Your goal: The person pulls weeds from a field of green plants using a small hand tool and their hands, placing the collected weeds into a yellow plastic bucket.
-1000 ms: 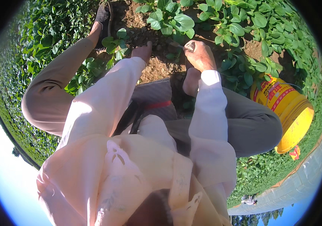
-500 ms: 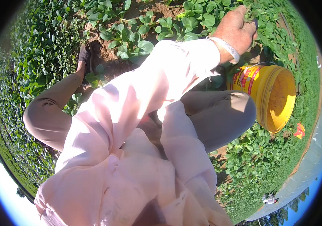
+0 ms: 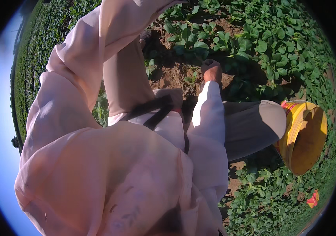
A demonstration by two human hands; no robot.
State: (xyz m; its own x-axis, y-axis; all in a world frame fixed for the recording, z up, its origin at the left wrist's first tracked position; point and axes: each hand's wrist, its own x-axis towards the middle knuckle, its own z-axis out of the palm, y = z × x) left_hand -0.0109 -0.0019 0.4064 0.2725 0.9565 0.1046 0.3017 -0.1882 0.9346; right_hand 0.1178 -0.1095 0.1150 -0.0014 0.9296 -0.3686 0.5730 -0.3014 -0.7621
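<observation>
My right hand (image 3: 212,71) is low over the bare soil, beside the leafy green plants, with its fingers curled closed. Shadow covers the fingers, and what they hold, if anything, is hidden. A small seedling (image 3: 192,77) grows in the soil just left of this hand. My left arm, in a pale pink sleeve (image 3: 130,25), stretches up to the top edge, where only a dark sliver of my left hand (image 3: 179,2) shows; its fingers are out of sight. Broad-leaved green plants (image 3: 187,37) stand between the two hands.
A yellow bucket (image 3: 291,133) lies tilted beyond my right knee (image 3: 272,118), its mouth facing right. A red and yellow scrap (image 3: 313,199) rests among the plants at the lower right. Dense rows of greens (image 3: 282,51) surround the patch of brown soil (image 3: 172,72).
My left hand, which held a green plant near the bucket, has swung up and left to the top edge. My right hand has come into sight over the soil. The view has turned.
</observation>
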